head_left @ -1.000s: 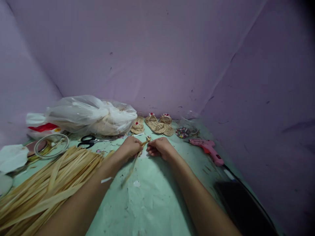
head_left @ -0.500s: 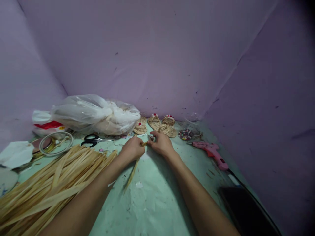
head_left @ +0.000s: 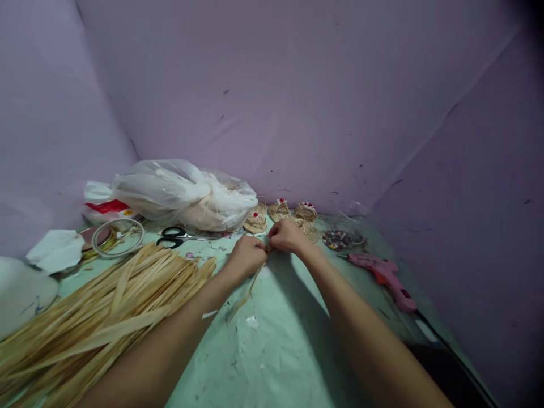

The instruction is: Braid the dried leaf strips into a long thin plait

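Fiber strip point(head_left: 250, 293) is at centre, running between the fingertips, loose tail dropping toward 7 o'clock to the table point(head_left: 276, 362). Left hand point(head_left: 250, 254) is closed, pinching the strip; right hand point(head_left: 287, 236) has its fingers drawn together just beside it, exact hold hidden. Reads as partway: tail is unworked, upper end is blocked by fingers, so can't tell how much is formed. Woven slippers point(head_left: 278, 213) from 11 to 1 o'clock look finished, red and white beads on. Beads point(head_left: 337, 239) at 3 o'clock and glue gun point(head_left: 379, 271) just below them, both untouched. Scissors point(head_left: 171, 238) lie near 9. Strip bundle point(head_left: 106, 317) at 8 o'clock is thick, so plenty of stock left. Plastic bag point(head_left: 182, 195) at 10, knotted.
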`<control>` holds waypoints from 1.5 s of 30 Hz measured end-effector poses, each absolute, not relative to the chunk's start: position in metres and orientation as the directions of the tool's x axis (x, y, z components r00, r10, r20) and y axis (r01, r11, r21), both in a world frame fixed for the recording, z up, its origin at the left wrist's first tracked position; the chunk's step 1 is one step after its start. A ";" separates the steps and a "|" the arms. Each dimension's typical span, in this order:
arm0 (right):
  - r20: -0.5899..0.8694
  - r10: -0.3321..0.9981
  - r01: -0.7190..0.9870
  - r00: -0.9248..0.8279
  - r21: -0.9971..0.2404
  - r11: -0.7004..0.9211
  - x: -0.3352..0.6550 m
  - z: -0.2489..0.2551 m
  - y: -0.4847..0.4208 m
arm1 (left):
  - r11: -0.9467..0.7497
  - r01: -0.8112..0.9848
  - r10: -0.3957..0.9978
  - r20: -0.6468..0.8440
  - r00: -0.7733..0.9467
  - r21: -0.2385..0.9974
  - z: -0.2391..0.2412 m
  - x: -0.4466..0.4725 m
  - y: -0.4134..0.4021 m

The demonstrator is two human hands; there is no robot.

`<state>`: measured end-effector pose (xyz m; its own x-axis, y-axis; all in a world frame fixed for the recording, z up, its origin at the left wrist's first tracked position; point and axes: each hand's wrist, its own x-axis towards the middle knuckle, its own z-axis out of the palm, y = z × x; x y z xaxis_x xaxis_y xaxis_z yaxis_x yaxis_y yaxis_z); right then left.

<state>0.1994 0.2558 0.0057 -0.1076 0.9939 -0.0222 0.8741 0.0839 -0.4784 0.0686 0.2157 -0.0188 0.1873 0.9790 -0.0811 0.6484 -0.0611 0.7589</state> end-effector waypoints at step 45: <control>0.019 0.999 0.100 -0.044 -0.995 0.023 0.207 -0.025 0.202 | 0.229 0.182 0.959 -0.253 0.123 0.956 0.003 0.078 0.220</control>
